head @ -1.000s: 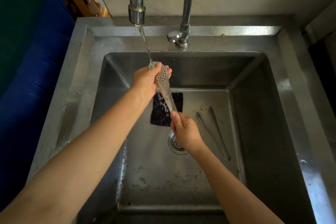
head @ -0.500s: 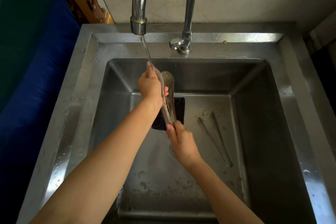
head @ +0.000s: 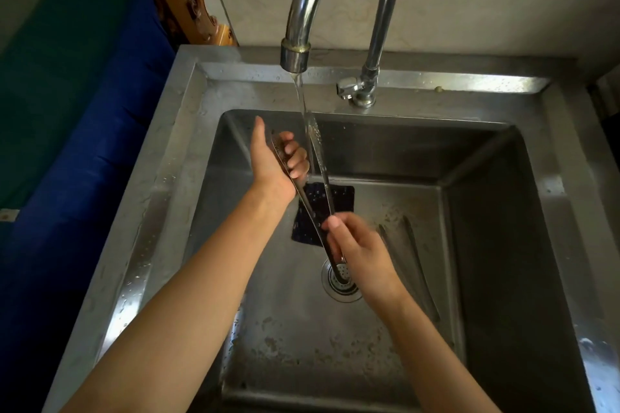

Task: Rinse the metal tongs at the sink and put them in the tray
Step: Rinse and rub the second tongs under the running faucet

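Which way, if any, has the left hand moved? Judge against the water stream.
Yes: leftward. The left hand was under the water stream; now it sits beside it, with one arm of the tongs in the water.

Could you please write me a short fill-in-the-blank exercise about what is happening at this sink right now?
1. Water from the faucet falls on one arm of the ____.
2. The left hand grips the other arm, so the two arms are spread ____.
3. The right hand holds the end above the sink's ____.

Missing words: tongs; apart; drain
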Available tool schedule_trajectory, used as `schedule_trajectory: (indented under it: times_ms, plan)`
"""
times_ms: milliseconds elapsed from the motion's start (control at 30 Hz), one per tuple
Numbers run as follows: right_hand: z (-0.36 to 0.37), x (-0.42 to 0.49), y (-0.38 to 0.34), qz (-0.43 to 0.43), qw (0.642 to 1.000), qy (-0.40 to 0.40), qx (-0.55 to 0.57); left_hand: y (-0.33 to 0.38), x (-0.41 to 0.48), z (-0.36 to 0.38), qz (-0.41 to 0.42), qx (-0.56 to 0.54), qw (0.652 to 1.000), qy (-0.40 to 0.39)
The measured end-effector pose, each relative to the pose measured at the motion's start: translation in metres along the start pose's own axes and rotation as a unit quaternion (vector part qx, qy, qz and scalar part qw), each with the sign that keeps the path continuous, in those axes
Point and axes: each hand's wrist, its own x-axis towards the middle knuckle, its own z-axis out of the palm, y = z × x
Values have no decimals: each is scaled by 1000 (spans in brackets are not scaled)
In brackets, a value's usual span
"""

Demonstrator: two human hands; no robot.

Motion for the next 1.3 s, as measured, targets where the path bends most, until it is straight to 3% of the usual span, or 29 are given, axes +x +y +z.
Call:
schedule_trajectory:
  times_ms: [133,233,300,500,633,767,967,1133,1300]
  plan:
    - [5,1,6,-37,997,60,-9,-6,-2,4,60,156,985,40]
    - [7,7,7,-75,991,92,-63,-10,-15,2,172,331,927,43]
    - [8,8,9,-89,986,100,-96,-14,-28,2,238,356,903,12]
    - [10,7,14,-109,970,125,-176,-37,-47,5,153,245,952,-100]
    - [12,-1,19,-100,957,155,-224,-31,-44,15,142,231,962,-40]
    - [15,-24,32,-106,945,161,-265,1,-17,32,78,141,985,58]
    - [7,-5,21,-98,945,192,-244,-32,-36,23,31,105,990,-91]
    - [0,-10,24,-79,942,197,-258,-28,-22,22,18,156,987,-38]
    - [0,-10,27,-70,940,177,-285,-27,-21,19,1,81,997,13]
